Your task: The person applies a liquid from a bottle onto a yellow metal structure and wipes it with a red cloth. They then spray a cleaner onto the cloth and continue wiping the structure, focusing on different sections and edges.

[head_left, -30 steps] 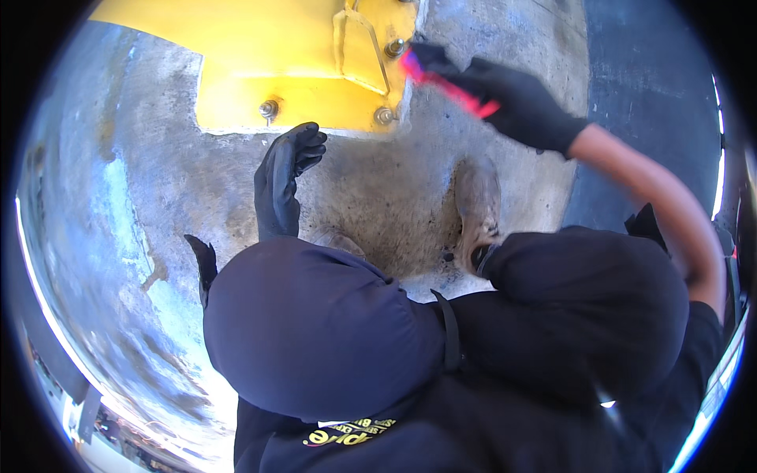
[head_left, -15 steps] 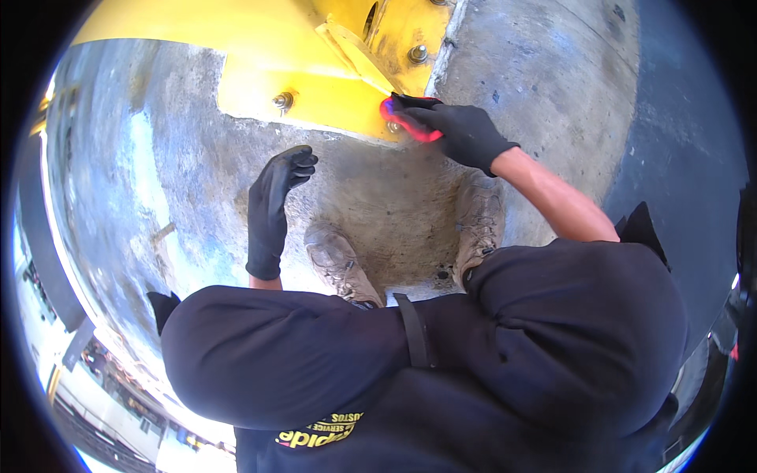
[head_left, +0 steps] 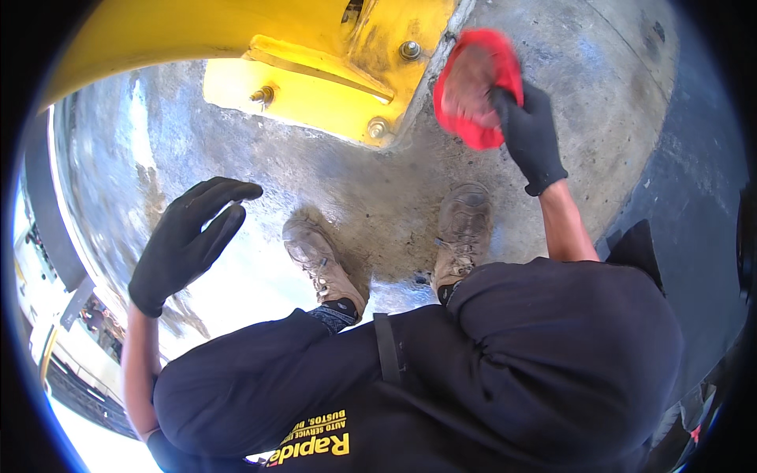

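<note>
My right hand [head_left: 530, 134], in a black glove, grips the edge of a round red rag [head_left: 479, 87] with a dirty brownish middle. The rag hangs over the concrete, to the right of a yellow steel base plate [head_left: 303, 93] and apart from it. My left hand [head_left: 193, 232], also gloved in black, is raised over the floor at the left with nothing in it. Its fingers are stretched forward and the thumb stands apart. Bolts with nuts fix the plate: one at the left [head_left: 262, 95], one at the near corner [head_left: 378, 127], one at the right [head_left: 409, 50].
A raised yellow rib [head_left: 315, 69] crosses the plate, and a large yellow curved part [head_left: 158, 35] spreads at the far left. Stained concrete floor [head_left: 386, 185] surrounds my two brown shoes [head_left: 465, 225]. A dark floor strip [head_left: 694, 205] runs along the right.
My right hand has lifted the rag off the plate's near corner and moved right, so the rag shows spread out. My left hand has moved left and nearer, its fingers straightening.
</note>
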`<state>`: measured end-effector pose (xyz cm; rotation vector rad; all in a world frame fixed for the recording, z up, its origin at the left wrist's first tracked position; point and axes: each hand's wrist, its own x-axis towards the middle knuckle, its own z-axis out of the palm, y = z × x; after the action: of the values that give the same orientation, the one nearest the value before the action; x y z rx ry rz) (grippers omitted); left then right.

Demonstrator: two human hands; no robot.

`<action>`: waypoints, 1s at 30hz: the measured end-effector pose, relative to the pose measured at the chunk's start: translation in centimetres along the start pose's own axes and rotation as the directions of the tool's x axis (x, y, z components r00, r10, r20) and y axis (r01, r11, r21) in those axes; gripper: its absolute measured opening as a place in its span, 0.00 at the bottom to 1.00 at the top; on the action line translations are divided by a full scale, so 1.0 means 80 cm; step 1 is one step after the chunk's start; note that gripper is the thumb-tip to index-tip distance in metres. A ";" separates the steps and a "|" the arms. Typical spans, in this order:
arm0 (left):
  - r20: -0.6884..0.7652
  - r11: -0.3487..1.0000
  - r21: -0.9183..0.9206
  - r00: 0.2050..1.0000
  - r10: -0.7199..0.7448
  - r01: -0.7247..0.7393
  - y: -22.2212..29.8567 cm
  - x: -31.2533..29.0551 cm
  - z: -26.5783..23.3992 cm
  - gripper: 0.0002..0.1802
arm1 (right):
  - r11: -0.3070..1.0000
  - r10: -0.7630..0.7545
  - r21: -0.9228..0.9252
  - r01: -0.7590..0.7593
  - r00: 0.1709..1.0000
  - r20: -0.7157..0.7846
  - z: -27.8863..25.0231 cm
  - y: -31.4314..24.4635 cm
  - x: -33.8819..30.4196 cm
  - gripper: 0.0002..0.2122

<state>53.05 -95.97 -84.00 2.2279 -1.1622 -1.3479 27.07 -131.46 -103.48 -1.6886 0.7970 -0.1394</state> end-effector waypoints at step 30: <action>0.192 0.954 0.123 0.950 0.246 -0.272 0.058 0.016 0.053 0.21 | 0.491 -0.303 -0.792 0.363 0.924 0.235 0.126 0.022 0.021 0.24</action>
<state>47.54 -99.23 -84.19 1.9905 -1.6044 -1.4082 32.56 -124.22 -108.52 -2.7557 0.4672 0.0487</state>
